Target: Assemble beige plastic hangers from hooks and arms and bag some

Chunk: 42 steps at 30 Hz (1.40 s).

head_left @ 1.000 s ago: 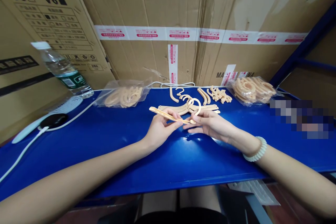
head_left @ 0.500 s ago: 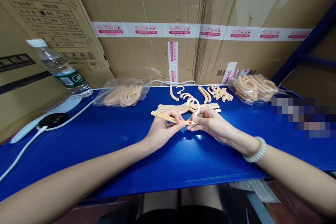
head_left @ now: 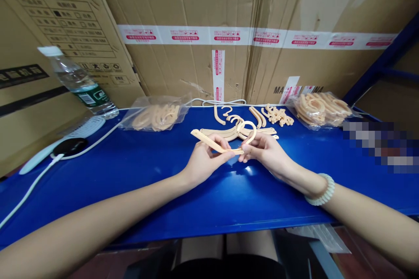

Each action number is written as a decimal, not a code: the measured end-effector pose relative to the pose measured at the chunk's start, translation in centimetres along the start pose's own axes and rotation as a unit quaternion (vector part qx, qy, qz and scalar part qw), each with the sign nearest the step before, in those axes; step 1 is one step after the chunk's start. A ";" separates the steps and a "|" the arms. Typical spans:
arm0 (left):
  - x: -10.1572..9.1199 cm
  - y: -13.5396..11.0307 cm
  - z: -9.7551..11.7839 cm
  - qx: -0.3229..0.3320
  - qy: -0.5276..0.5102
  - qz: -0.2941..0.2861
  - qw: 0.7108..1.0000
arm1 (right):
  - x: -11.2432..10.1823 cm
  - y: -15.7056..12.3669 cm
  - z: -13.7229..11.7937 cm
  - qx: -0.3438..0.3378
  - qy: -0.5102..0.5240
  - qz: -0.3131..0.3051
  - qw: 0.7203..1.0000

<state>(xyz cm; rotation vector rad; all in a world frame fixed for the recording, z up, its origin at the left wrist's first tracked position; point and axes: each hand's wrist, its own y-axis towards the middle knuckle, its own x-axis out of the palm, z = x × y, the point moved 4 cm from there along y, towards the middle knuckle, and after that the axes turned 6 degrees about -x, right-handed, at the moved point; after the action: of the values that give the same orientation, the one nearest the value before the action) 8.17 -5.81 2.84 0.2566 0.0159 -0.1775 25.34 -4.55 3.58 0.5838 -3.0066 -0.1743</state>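
Observation:
Between finger and thumb, my left hand grips a beige hanger arm, its far end pointing up to the left. My right hand pinches a curved beige hanger hook where it meets the arm's inner end. Fingers partly hide the joint, so I cannot tell whether the two parts are locked together. Just behind my hands lie assembled-looking hangers on the blue table. Farther back are a loose hook, a single arm, a few stacked arms and a heap of small hooks.
Clear bags of beige parts lie at the back left and back right. A water bottle, a black device with a white cable and a pale brush-like object are at left. Cardboard stands behind the blue table.
The hanger arm has turned in my fingers, showing more of its broad face. The hook has tilted and shifted slightly right. The whole view has moved a little.

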 end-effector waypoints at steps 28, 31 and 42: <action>0.0 0.1 -0.8 -0.109 -0.125 0.007 0.986 | -3.6 1.9 -3.7 -0.157 -0.240 0.022 0.958; -0.1 0.0 -0.7 -0.120 -0.133 0.024 0.984 | -7.0 3.3 -5.3 -0.252 -0.456 0.066 0.851; -0.1 0.0 -0.7 -0.119 -0.134 0.047 0.983 | -9.7 7.3 -1.3 -0.224 -0.658 -0.084 0.714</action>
<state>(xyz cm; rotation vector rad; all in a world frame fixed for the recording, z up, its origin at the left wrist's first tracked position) 8.12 -5.62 2.18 -0.0073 -0.2414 -0.1140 31.72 5.73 5.34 0.9267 -3.7358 -2.0870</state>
